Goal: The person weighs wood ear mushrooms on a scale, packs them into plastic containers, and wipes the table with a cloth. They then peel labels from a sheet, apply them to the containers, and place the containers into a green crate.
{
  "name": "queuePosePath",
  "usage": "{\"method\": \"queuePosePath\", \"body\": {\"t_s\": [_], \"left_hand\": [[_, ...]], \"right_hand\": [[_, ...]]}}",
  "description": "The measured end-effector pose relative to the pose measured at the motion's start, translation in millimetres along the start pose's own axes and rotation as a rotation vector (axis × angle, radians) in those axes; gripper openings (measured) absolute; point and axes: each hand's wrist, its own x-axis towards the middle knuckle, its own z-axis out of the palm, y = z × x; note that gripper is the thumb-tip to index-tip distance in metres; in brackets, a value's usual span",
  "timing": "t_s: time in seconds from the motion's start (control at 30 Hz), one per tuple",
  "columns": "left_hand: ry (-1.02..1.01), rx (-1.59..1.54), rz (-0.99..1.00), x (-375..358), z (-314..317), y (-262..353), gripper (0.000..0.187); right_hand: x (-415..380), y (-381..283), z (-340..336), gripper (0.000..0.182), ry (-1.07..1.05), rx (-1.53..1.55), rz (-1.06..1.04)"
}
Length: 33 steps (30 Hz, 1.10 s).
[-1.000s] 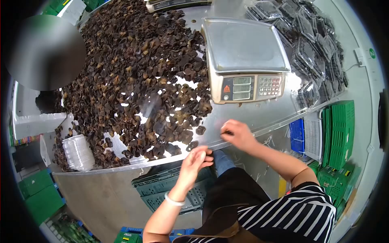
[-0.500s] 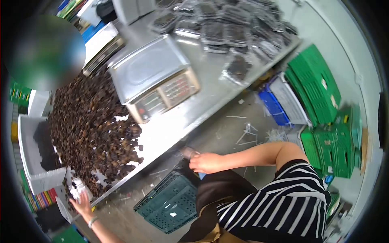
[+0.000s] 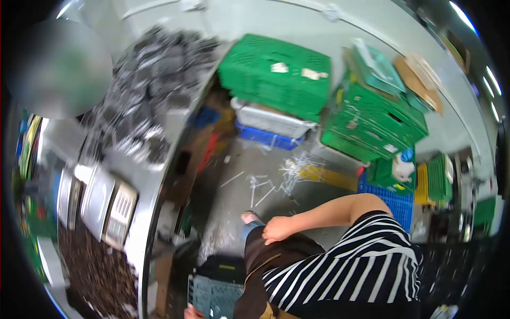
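Observation:
My right hand (image 3: 277,229) is closed in a loose fist against the brown apron (image 3: 303,239) over my leg, with nothing visible in it. Only a small part of my left hand (image 3: 193,312) shows at the bottom edge, beside the dark green crate (image 3: 212,295) on the floor. Its fingers are mostly cut off. Left of me is the metal table with a heap of dark brown dried pieces (image 3: 98,271). A scale (image 3: 114,212) stands at the heap's far end.
Many clear packs of dark contents (image 3: 149,80) are piled on the table's far part. Green crates (image 3: 273,74) stand stacked over white and blue ones by the wall, with more green crates (image 3: 372,119) to the right. White strips (image 3: 300,170) litter the floor. A blue slatted crate (image 3: 390,199) lies farther right.
The view has swung right, toward the stacked crates and floor. My left hand has left the white object by the brown heap and now shows low, near the floor crate. My right hand remains closed.

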Motion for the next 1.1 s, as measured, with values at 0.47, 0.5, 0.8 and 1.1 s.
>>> {"method": "queuePosePath", "body": {"t_s": [0.47,0.5,0.8,1.1], "left_hand": [[-0.647,0.671,0.098,85,410,295,0.019],[-0.673,0.699,0.138,91,428,317,0.019],[-0.897,0.872,0.495,151,573,460,0.018],[-1.158,0.926,0.829,58,683,573,0.014]], "right_hand": [[-252,231,-176,0.015,0.673,-0.305,0.537],[-279,248,-187,0.018,0.861,-0.315,0.57],[-453,221,-244,0.028,1.152,-0.447,1.108],[-642,156,-331,0.024,1.385,-0.661,1.544]]}}
